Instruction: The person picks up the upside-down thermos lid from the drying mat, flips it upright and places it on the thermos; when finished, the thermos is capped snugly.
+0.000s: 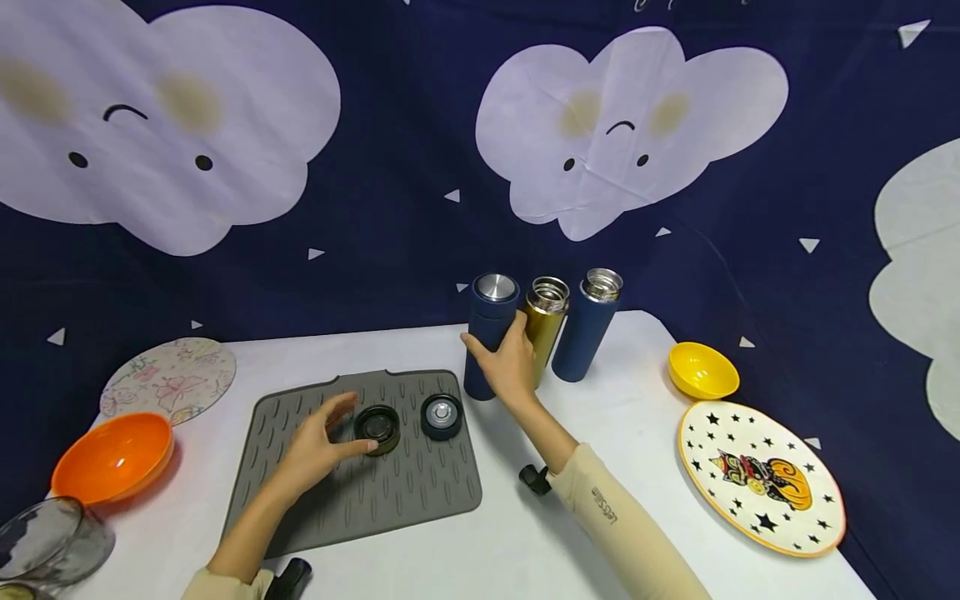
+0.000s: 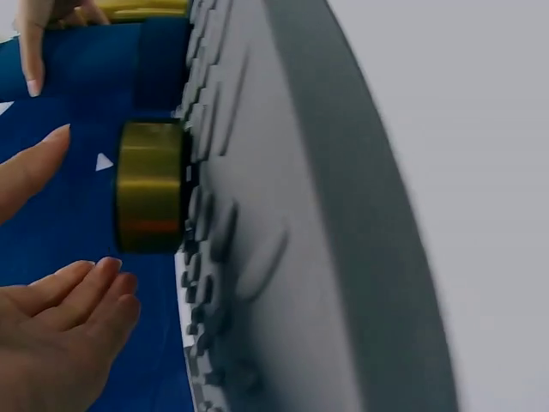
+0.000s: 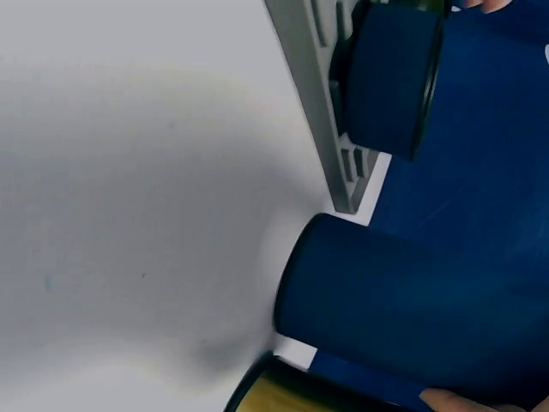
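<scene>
My left hand (image 1: 312, 446) is beside an olive-gold bottle lid (image 1: 377, 430) on the grey mat (image 1: 322, 492). Its thumb and fingers are spread; in the left wrist view a gap separates the fingertips (image 2: 107, 270) from the lid (image 2: 150, 189). A dark blue lid (image 1: 441, 417) lies to the right on the mat. My right hand (image 1: 512, 364) is at a blue thermos bottle (image 1: 480, 385) with its top on, thumb stretched across the front and fingers at its right side. Next to it are a gold bottle (image 1: 546, 321) and another blue bottle (image 1: 583, 342), both uncapped.
On the left are an orange bowl (image 1: 112, 458), a glass container (image 1: 82, 546) and a round floral placemat (image 1: 172, 375). At the right lie a yellow bowl (image 1: 702, 372) and a star-patterned plate (image 1: 738, 508). A dark cloud-print cloth (image 1: 405, 167) hangs behind the table.
</scene>
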### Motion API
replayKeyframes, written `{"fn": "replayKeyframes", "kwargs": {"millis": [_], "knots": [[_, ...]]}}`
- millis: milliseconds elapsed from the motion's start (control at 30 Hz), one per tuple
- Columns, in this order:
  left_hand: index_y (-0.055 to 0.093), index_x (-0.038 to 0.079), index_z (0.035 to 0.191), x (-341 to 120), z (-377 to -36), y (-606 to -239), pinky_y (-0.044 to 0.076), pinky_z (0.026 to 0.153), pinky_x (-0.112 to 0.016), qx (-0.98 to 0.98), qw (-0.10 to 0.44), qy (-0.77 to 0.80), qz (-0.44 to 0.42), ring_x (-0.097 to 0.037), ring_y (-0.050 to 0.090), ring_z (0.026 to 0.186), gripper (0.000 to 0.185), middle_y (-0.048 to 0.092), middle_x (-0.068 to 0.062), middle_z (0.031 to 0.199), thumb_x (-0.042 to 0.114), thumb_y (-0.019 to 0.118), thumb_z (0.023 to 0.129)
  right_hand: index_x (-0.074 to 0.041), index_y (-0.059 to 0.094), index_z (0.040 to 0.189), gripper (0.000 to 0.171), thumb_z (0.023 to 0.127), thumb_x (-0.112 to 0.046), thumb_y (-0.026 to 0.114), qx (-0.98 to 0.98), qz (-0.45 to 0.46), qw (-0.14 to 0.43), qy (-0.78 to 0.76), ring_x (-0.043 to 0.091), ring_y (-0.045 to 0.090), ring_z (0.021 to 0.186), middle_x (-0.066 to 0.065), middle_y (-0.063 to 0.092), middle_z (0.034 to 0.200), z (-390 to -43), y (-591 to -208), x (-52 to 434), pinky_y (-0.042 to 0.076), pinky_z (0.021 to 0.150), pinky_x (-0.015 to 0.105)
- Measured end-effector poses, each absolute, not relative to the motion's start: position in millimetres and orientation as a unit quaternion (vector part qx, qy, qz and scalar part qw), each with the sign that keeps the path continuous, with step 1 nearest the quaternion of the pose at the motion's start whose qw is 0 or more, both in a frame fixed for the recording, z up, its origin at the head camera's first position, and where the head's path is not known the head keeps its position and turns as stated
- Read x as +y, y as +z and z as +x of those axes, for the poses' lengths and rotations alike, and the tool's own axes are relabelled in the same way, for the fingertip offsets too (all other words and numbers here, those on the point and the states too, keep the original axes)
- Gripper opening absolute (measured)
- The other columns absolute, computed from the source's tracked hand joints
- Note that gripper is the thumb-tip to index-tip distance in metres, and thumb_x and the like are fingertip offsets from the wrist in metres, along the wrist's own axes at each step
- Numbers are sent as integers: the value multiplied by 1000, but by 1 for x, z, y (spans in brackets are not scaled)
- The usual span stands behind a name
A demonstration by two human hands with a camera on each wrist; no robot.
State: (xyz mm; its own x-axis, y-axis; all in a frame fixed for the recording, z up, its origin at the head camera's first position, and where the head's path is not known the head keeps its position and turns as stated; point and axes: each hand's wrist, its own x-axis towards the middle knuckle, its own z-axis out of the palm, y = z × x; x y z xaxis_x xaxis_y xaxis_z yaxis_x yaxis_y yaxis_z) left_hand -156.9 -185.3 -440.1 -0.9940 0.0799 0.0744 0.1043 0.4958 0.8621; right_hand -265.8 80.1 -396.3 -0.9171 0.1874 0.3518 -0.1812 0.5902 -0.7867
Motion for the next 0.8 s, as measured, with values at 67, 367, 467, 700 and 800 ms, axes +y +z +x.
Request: {"fn": "replayKeyframes", "kwargs": {"millis": [67,367,467,700,800], "knots": [[37,-7,146,-182,-162,-443,34,113,-58,-872,-1,-485,-60,-51,38,137,87,42,-32,148,19,85,78,-8,39,136,77,80,-41,81,-869,1,196,455,43,64,109,21,66,120,-263,-395,81,50,91,56],[39,-5,146,-170,-172,-452,43,99,-63,-900,-22,-431,-62,-49,51,124,93,50,-30,139,14,90,70,-7,38,137,72,82,-27,80,-863,3,180,471,43,63,111,26,63,124,-244,-392,84,50,94,56],[42,-6,143,-169,-172,-453,45,96,-63,-907,-8,-416,-63,-49,53,121,89,54,-30,135,9,89,69,-7,39,137,72,82,-27,81,-869,10,191,456,43,63,111,26,63,123,-240,-393,86,49,93,57],[47,-5,139,-167,-172,-454,48,92,-60,-911,14,-406,-69,-46,58,115,84,61,-27,127,9,90,68,-4,42,136,72,84,-39,78,-907,23,215,362,43,67,99,23,68,117,-234,-396,94,52,80,59],[48,-3,139,-164,-171,-447,49,92,-59,-909,30,-411,-70,-44,60,114,82,62,-25,125,10,90,69,-5,43,136,73,85,-45,76,-916,18,210,340,44,67,96,22,67,120,-226,-397,100,52,76,59]]}}
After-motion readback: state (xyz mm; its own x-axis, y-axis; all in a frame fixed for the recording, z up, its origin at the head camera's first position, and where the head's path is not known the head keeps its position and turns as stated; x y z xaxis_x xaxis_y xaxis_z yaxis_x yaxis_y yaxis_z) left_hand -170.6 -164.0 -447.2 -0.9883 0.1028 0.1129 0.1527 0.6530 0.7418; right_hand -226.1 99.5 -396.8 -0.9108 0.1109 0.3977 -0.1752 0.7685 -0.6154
